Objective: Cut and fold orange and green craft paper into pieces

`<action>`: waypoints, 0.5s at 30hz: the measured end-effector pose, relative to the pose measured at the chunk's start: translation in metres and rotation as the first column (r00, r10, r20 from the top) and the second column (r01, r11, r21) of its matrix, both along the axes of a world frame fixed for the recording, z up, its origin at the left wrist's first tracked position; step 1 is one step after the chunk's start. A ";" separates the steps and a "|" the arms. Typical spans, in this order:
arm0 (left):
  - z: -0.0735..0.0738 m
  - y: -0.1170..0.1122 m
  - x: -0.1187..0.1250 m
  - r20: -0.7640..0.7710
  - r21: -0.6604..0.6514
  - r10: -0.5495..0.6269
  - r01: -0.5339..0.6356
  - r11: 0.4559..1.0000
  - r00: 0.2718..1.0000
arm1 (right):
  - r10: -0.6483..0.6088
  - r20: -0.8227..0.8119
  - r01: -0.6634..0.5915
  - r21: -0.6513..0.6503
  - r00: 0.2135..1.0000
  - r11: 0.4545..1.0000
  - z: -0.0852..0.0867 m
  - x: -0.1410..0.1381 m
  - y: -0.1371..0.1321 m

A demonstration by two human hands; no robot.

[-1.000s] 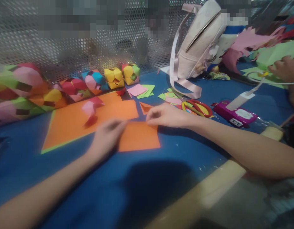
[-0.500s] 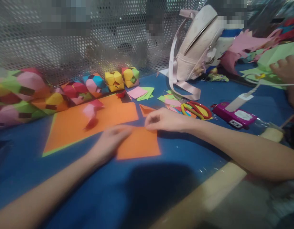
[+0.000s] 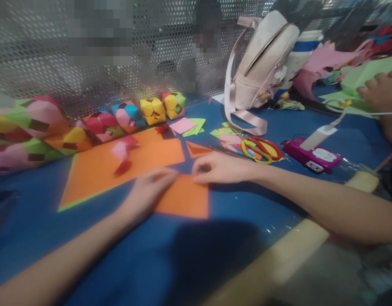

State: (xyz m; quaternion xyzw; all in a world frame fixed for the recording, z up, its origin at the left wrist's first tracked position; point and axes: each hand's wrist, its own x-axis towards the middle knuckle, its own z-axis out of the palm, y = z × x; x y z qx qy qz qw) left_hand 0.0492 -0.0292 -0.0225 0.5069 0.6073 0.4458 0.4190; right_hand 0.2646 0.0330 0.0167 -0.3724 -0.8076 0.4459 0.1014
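Observation:
A square sheet of orange paper lies on the blue table in front of me. My left hand covers its left side, with the fingers bent together along the far edge. At the far right corner, my right hand pinches the sheet between thumb and curled fingers. Blur hides the exact fingertip contact. Just beyond my right hand is a small folded orange paper piece. A larger orange sheet with green beneath it spreads to the left, bearing a pink and red folded piece.
Several folded paper balls line the perforated metal panel. Loose paper squares, scissors and a purple device with a plugged cable lie behind my right arm. A pale backpack stands farther back. Another person's hand is at the right.
The orange square has turned slightly, its near right corner shifting toward me and left. My right hand has come slightly nearer, still at the far right corner. The left hand stays on the sheet.

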 end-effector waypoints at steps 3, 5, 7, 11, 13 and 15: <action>-0.001 0.000 0.000 -0.028 -0.024 -0.110 0.109 0.994 0.994 | -0.029 -0.065 0.031 0.031 0.997 0.999 -0.003 -0.005 -0.006; -0.002 0.000 0.000 0.008 -0.037 -0.092 0.093 0.995 0.996 | -0.041 -0.071 0.045 0.048 0.997 0.998 -0.004 -0.006 -0.009; -0.001 0.001 -0.001 0.062 -0.047 -0.047 0.049 0.998 0.997 | -0.054 -0.055 0.057 0.043 0.997 0.997 -0.003 -0.006 -0.010; -0.001 0.001 -0.003 0.115 -0.038 -0.007 0.011 0.999 0.993 | -0.070 -0.042 0.070 0.016 0.997 0.997 -0.001 -0.004 -0.008; -0.001 0.001 -0.003 0.124 -0.040 -0.004 0.009 0.999 0.992 | -0.070 -0.052 0.070 0.010 0.996 0.997 -0.001 -0.004 -0.007; 0.000 0.002 -0.002 0.151 -0.046 0.005 0.002 0.999 0.988 | -0.082 -0.055 0.083 0.005 0.995 0.997 -0.001 -0.004 -0.008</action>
